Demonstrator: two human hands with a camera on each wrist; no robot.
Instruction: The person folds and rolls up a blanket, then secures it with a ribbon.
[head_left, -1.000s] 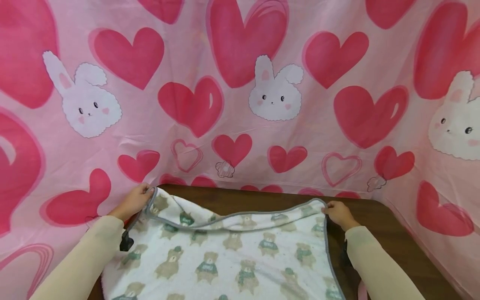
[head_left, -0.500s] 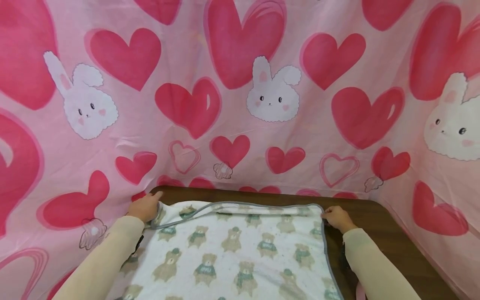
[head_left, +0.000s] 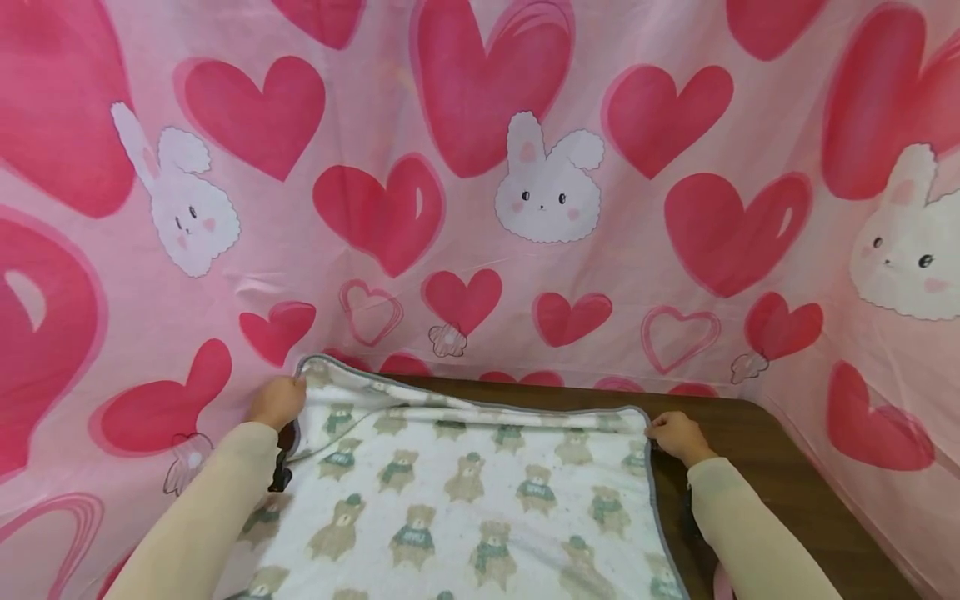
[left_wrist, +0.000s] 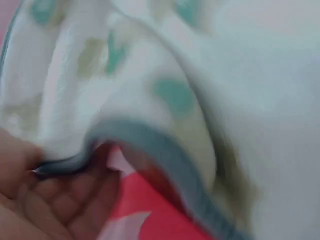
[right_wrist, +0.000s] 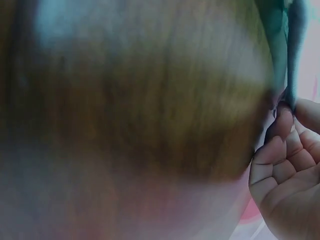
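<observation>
A white fleecy blanket with a grey border and printed bears is spread over the table in the head view. My left hand pinches its left edge near the far corner, which is lifted above the table's back edge. In the left wrist view, the left hand has the grey border between thumb and curled fingers, and the cloth arches beside it. At the far right corner my right hand grips the edge between thumb and fingertips. The right wrist view has the right hand pinching the grey-edged corner. A fold runs along the far side.
Brown wooden table shows to the right of the blanket and along its back edge. A pink curtain with hearts and rabbits hangs behind and on both sides. Something pink lies partly hidden by the right sleeve.
The left hand dipped near the table, then the blanket's left corner rose and its border flipped upward to the back. The right corner went down slightly; the right hand kept its grip.
</observation>
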